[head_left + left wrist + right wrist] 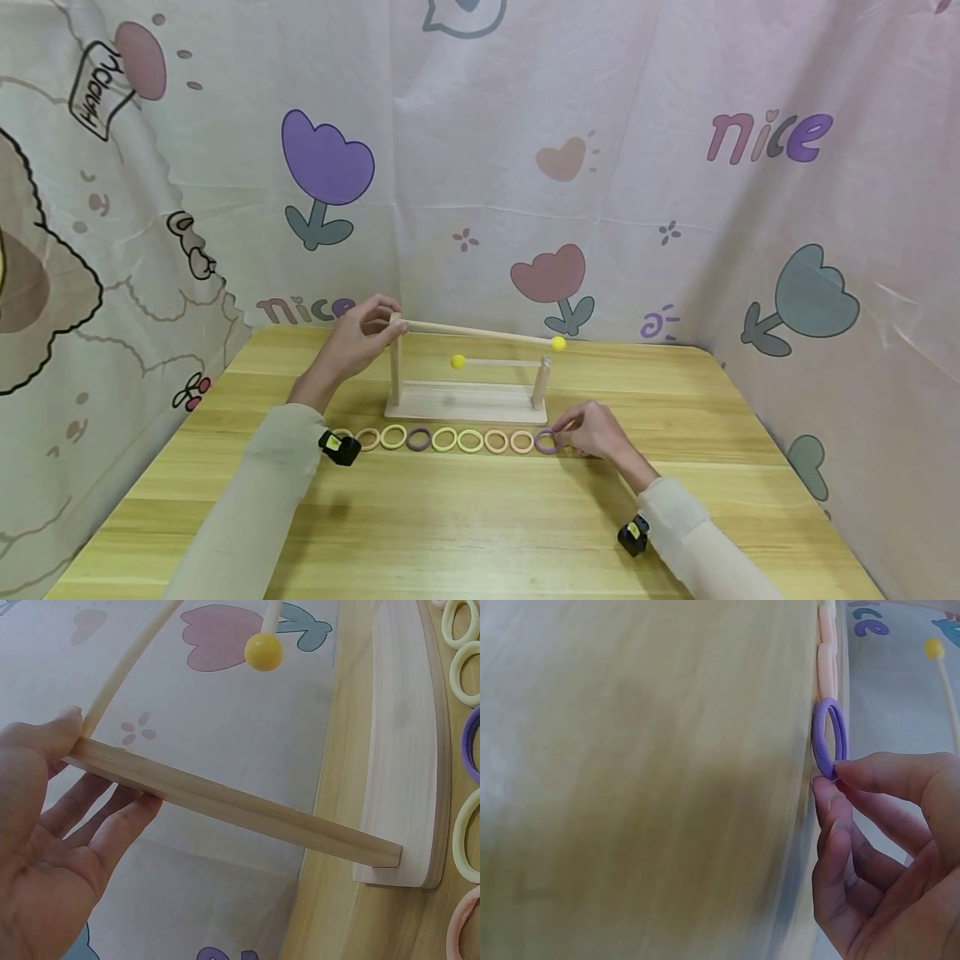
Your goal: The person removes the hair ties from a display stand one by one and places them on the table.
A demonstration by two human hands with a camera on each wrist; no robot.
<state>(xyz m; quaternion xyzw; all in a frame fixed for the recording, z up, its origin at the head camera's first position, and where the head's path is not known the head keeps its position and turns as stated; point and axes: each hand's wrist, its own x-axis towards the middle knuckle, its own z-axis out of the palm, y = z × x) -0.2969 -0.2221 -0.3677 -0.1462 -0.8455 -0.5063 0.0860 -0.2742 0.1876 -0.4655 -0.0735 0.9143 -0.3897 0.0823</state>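
A wooden stand (465,402) has a tall post on its left and a short one on its right, each carrying a thin rod tipped with a yellow ball. My left hand (367,329) holds the top of the tall post (240,799), thumb on one side and fingers on the other. The upper rod (480,332) slopes down toward the right. In front of the stand lies a row of hair ties in yellow, peach and purple. At the row's right end my right hand (592,429) pinches a purple hair tie (821,739) between thumb and forefinger.
The stand and the row sit on a wood-grain table (480,517). A printed curtain (465,167) hangs close behind the table and along both sides. Another purple hair tie (419,439) lies among the yellow and peach ones.
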